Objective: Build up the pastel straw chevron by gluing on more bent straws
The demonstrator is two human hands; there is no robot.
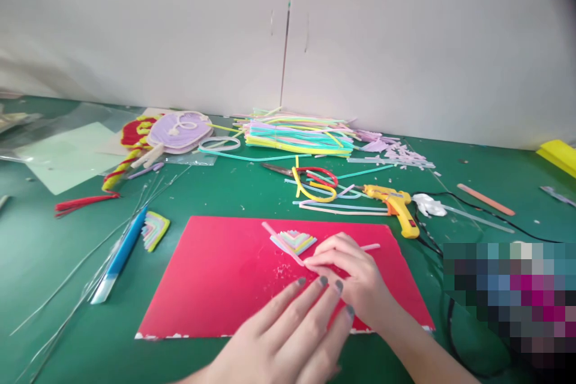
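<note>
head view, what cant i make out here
All in the head view:
Pink strip: right hand hides whether it joins the pink end beyond.
Left hand: palm side turned from the camera.
Black cable: partly hidden by a pixelated block.
Yellow object: cut off by the right edge.

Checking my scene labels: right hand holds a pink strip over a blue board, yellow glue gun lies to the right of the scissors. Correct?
One error: the board is red, not blue, as the head view shows. The rest stands: the right hand holds a pink strip over it, and the yellow glue gun lies to the right of the scissors.
</note>
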